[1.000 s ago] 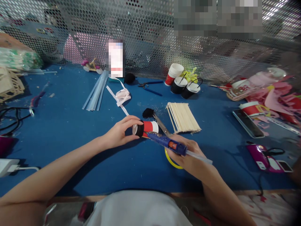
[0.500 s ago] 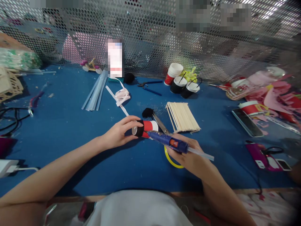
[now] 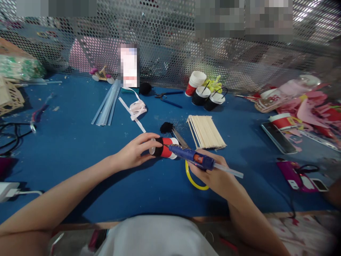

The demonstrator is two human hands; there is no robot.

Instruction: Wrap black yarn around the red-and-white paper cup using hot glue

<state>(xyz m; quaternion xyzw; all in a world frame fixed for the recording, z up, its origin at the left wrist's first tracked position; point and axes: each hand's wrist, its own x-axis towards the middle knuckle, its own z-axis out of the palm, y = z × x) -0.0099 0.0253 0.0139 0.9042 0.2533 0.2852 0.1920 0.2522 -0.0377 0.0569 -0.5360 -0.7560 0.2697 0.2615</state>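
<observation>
The cup (image 3: 167, 152) is lying sideways over the counter (image 3: 144, 193), long axis running left to right. The left hand (image 3: 136, 151), nearer, is holding its black end in a curled grip; the right hand (image 3: 214, 176) is clasping a glue gun (image 3: 188, 155), nozzle pointing leftward at the cup.
</observation>
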